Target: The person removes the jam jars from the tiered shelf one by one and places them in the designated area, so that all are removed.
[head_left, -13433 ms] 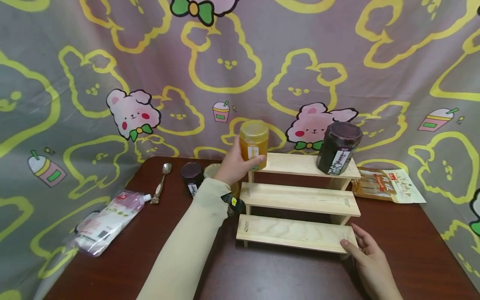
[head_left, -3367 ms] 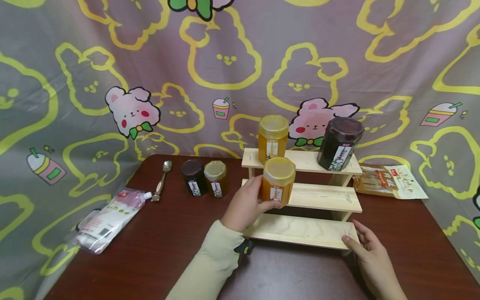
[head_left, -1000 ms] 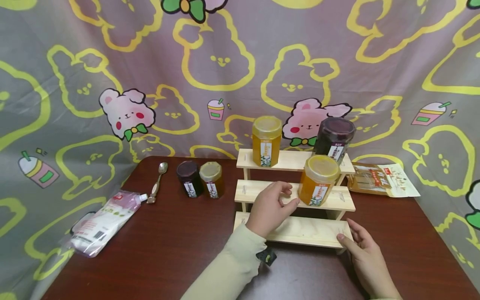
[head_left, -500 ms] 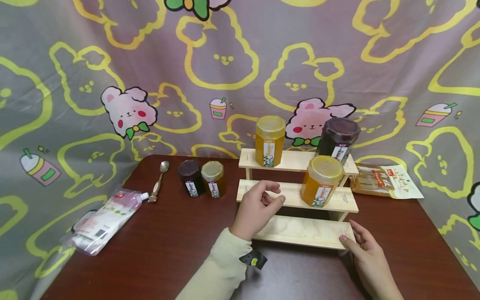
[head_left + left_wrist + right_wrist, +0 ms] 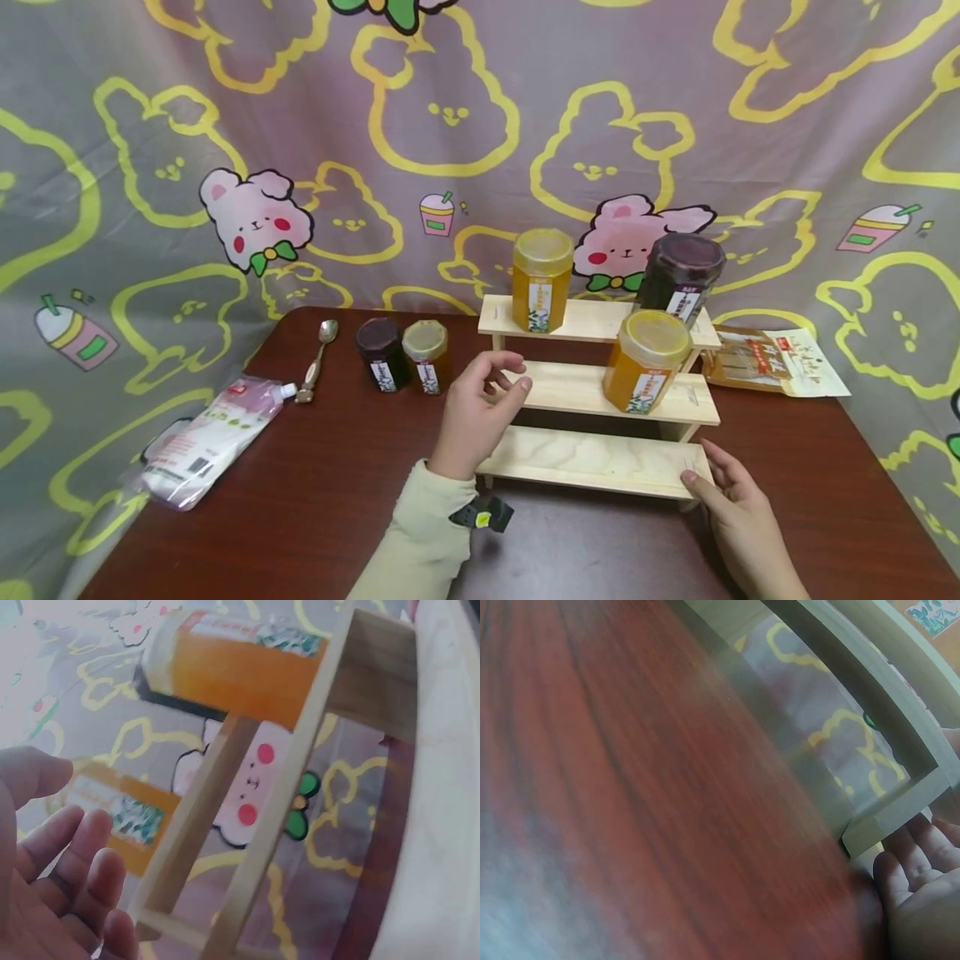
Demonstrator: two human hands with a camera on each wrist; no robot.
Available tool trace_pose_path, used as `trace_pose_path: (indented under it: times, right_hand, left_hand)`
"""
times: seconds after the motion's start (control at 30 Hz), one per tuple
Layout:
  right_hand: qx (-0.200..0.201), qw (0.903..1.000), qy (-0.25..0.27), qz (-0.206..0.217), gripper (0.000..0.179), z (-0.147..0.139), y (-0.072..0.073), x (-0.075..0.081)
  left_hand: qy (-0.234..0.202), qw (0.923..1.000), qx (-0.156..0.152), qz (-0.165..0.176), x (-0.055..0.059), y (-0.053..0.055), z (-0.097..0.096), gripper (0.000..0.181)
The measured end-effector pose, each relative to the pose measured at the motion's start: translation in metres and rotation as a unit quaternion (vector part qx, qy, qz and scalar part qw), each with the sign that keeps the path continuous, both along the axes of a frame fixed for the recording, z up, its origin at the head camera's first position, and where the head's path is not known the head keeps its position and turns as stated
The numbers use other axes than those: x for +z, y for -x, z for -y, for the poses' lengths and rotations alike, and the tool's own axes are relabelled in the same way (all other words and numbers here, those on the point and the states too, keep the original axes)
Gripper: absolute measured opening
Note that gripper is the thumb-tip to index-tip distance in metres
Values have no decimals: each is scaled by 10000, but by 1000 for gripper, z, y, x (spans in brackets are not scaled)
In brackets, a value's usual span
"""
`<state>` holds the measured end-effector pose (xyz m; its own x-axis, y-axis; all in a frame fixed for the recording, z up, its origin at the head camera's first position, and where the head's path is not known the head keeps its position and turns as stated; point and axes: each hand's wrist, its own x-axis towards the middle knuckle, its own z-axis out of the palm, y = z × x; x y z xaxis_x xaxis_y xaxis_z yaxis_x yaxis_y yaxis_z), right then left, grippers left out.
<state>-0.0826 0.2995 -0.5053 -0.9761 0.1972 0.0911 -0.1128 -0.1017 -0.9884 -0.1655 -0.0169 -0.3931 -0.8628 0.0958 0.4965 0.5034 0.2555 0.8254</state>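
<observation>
My left hand (image 5: 476, 412) hovers over the left end of the three-tier wooden shelf (image 5: 600, 457), fingers loosely curled around nothing. In the left wrist view, the same hand's fingers (image 5: 90, 832) appear apart from the jars. At the bottom tier's right end, my right hand (image 5: 742, 508) pinches the board, thumb on top; the right wrist view shows its fingers (image 5: 915, 855) by the shelf leg. An orange honey jar (image 5: 637, 375) stands on the middle tier's right part. Above it are a yellow honey jar (image 5: 538, 283) and a dark jar (image 5: 678, 271), partly hidden, on the top tier.
A small dark jar (image 5: 382, 358) and a small amber jar (image 5: 426, 358) stand left of the shelf on the brown table (image 5: 300, 492). Farther left lie a spoon (image 5: 315, 367) and a white spouted pouch (image 5: 213, 446). A brown snack packet (image 5: 772, 362) lies behind the shelf's right end.
The yellow jar was set on the top tier, then the orange jar on the middle tier. My left hand let go and moved left. My right hand kept its grip on the shelf.
</observation>
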Motion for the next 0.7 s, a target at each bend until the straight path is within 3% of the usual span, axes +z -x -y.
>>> trace_pose_path:
  times: [0.2,0.37,0.53,0.7]
  right_hand:
    - [4,9999,-89,148,63,-1,1,1]
    - [47,9997,-83,226,59,-3,0,1]
    - [80,9997,-83,194,60,-2,1,0]
    - [48,9991,-178,373,68,-1,1,2]
  left_hand:
    - [-485,9988,78,26,5,2,12,22]
    - [-534,9983,203,79,0,6,20,24]
    - [-584,9958,700,-56,-6,14,30,24]
    - [-827,9881,1268,-253,-14,23,41,40]
